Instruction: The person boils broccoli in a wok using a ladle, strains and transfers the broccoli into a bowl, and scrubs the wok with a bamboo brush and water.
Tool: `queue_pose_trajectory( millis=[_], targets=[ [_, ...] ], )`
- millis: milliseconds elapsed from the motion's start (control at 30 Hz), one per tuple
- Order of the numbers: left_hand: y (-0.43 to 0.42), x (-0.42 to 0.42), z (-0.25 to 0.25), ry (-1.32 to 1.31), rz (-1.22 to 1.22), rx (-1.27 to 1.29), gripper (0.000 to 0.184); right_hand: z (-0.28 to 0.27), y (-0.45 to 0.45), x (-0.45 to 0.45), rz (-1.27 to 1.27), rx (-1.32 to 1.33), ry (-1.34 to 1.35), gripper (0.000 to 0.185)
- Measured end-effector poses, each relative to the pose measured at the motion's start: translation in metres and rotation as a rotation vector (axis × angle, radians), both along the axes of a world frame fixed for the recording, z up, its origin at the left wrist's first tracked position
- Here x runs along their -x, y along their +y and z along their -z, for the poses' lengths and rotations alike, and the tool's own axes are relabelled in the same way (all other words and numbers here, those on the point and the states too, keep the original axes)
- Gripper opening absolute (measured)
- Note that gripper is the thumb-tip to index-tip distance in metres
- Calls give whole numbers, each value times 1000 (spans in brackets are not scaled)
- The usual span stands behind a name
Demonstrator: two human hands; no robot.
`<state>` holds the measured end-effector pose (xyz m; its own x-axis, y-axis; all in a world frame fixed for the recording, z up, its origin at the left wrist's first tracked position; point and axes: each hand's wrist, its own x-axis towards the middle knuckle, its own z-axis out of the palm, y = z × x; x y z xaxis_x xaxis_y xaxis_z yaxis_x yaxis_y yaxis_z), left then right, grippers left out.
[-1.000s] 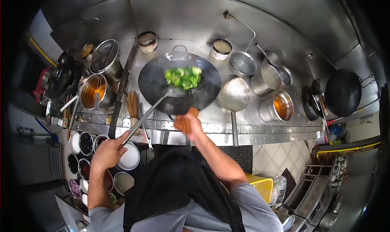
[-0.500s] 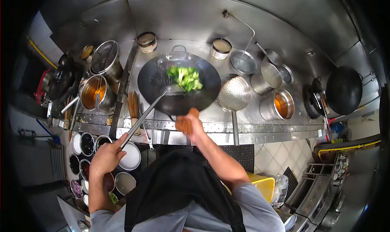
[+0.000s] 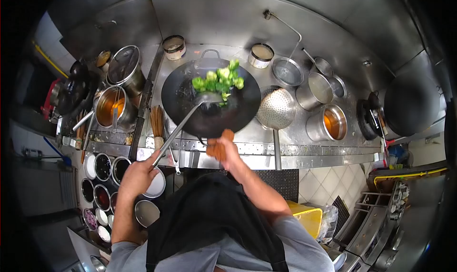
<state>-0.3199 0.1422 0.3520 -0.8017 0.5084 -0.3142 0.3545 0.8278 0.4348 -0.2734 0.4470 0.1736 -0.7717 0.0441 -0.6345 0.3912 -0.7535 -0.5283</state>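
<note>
My left hand is closed around the long handle of a metal ladle, whose bowl lies over the middle of the wok. My right hand grips a folded orange-brown cloth at the near rim of the dark wok. Part of the wok's near loop handle shows beside the cloth; whether the fingers wrap it is hidden. Bright green broccoli is bunched above the far half of the wok, some pieces seemingly in the air, just beyond the ladle bowl.
A perforated strainer rests right of the wok, near several metal pots and a pot of orange liquid. Left stand another orange-liquid pot and a bamboo brush. Several seasoning bowls sit low on the left.
The broccoli has spread and risen toward the far right of the wok. My left hand has moved right and slightly up with the ladle. My right hand stays at the near rim.
</note>
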Motion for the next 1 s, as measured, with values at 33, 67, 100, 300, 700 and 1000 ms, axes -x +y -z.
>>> queue_pose_trajectory(
  millis=[33,67,100,300,700,1000],
  targets=[
    [-1,2,-11,-45,-7,37,67,8,5,20,-26,-24,-12,40],
    [-5,7,-10,-28,28,53,65,11,6,38,12,-61,-25,39],
    [-5,10,-9,6,43,78,64,7,11,52,6,-48,-11,32],
    [30,60,57,98,-89,86,63,70,28,91,-62,-51,-8,40],
    [18,64,38,83,-23,119,67,63,45,89,-114,-114,-50,38],
    [10,44,-67,-327,-70,179,62,-19,26,49,1,-76,-107,32]
  ],
)
